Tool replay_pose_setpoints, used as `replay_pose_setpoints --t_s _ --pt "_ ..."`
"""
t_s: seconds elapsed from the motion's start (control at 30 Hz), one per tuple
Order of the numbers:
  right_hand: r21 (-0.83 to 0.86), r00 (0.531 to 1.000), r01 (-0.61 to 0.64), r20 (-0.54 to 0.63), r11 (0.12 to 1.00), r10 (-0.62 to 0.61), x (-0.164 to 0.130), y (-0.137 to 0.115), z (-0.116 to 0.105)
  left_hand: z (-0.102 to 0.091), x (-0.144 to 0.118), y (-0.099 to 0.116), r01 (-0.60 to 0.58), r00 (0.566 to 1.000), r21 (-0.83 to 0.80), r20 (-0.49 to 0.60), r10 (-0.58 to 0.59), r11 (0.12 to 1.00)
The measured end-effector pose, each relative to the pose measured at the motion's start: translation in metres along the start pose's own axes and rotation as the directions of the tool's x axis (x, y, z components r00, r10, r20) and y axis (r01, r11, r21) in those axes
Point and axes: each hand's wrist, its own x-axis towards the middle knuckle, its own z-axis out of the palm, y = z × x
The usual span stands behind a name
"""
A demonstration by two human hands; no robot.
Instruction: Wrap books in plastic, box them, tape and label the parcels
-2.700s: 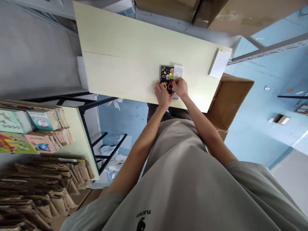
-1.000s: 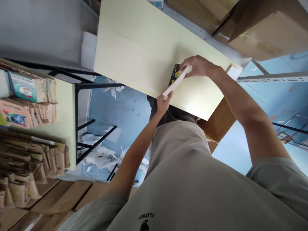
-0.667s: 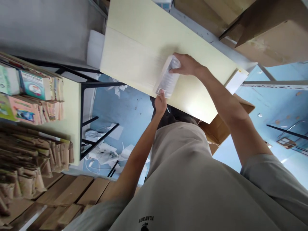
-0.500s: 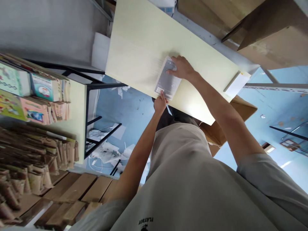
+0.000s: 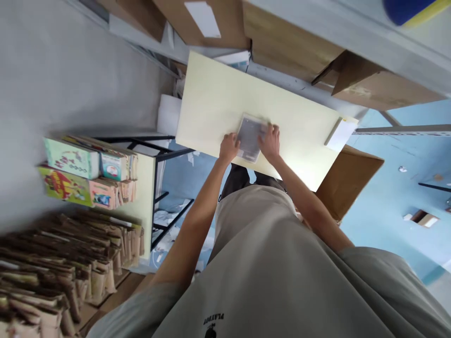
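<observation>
A grey book [image 5: 249, 138] with a paler border lies on the cream tabletop [image 5: 214, 98], close to its front edge. My left hand [image 5: 229, 146] grips the book's left side, its fingers curled at the edge. On the opposite side my right hand [image 5: 270, 142] holds the right edge, slightly smeared by motion. The fingertips of both hands are partly hidden, and the print on the cover is too blurred to read.
A white box-like stack [image 5: 341, 133] sits at the table's right end. Below it stands an open cardboard box [image 5: 347, 180]. More cardboard boxes [image 5: 292, 44] line the back. At left are stacked books [image 5: 72, 159] and rows of brown paper-wrapped bundles [image 5: 81, 263].
My left hand has moved from the book's bottom corner up to its left side. My right hand has slid down the right edge. The book is turned more upright, and the camera view has shifted.
</observation>
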Motion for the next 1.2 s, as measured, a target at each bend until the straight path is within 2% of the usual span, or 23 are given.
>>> replay_pose_setpoints --t_s 0.07,0.17,0.33,0.47,0.57,0.63,0.7,0.77,0.83,0.9,0.97,1.03,1.07,1.1,1.13,1.2 --pt "0.077 0.981 -0.168 0.11 0.983 0.16 -0.025 0.001 0.005 -0.005 0.007 0.006 -0.009 0.999 0.029 0.053 0.007 1.0" --pt "0.174 0.952 -0.274 0.186 0.946 0.242 -0.044 -0.002 0.012 -0.007 0.007 0.015 -0.011 0.994 0.08 0.109 0.003 0.997" --pt "0.208 0.947 -0.317 0.123 0.925 0.297 -0.042 -0.01 0.003 -0.011 0.003 0.023 -0.045 0.98 0.084 0.199 0.028 0.995" --pt "0.201 0.941 -0.336 0.113 0.92 0.319 -0.045 -0.024 -0.017 -0.027 0.002 0.034 -0.108 0.968 0.103 0.239 0.08 0.989" --pt "0.222 0.958 -0.283 0.025 0.933 0.284 -0.052 -0.039 -0.04 -0.044 -0.001 0.055 -0.192 0.963 0.101 0.212 0.167 0.976" --pt "0.234 0.97 -0.207 -0.08 0.95 0.231 -0.058 -0.045 -0.064 -0.054 -0.004 0.081 -0.286 0.948 0.051 0.162 0.275 0.957" --pt "0.233 0.964 -0.096 -0.221 0.968 0.149 -0.065 -0.05 -0.098 -0.061 -0.008 0.117 -0.43 0.891 -0.059 0.129 0.434 0.901" --pt "0.2 0.923 0.029 -0.383 0.979 0.051 -0.073 -0.054 -0.143 -0.068 -0.014 0.165 -0.597 0.783 -0.163 0.094 0.614 0.786" --pt "0.125 0.841 0.125 -0.54 0.984 -0.038 -0.081 -0.058 -0.195 -0.074 -0.021 0.221 -0.743 0.646 -0.209 0.024 0.763 0.636" --pt "0.034 0.736 0.156 -0.67 0.987 -0.094 -0.083 -0.063 -0.251 -0.081 -0.028 0.279 -0.847 0.512 -0.212 -0.076 0.856 0.488" --pt "-0.041 0.633 0.141 -0.764 0.989 -0.122 -0.078 -0.065 -0.303 -0.087 -0.035 0.333 -0.917 0.377 -0.207 -0.17 0.91 0.341" --pt "-0.081 0.548 0.127 -0.825 0.989 -0.138 -0.064 -0.063 -0.348 -0.09 -0.041 0.378 -0.953 0.282 -0.186 -0.251 0.926 0.239" --pt "-0.089 0.526 0.12 -0.839 0.989 -0.14 -0.055 -0.06 -0.366 -0.09 -0.044 0.395 -0.961 0.256 -0.175 -0.276 0.926 0.214" --pt "-0.093 0.524 0.106 -0.841 0.99 -0.135 -0.044 -0.056 -0.38 -0.089 -0.045 0.408 -0.965 0.244 -0.168 -0.287 0.927 0.202" --pt "-0.093 0.535 0.087 -0.836 0.992 -0.125 -0.034 -0.051 -0.391 -0.088 -0.047 0.418 -0.966 0.239 -0.165 -0.284 0.928 0.199" --pt "-0.096 0.586 0.037 -0.804 0.995 -0.1 -0.014 -0.042 -0.403 -0.082 -0.048 0.427 -0.964 0.242 -0.171 -0.261 0.935 0.201"
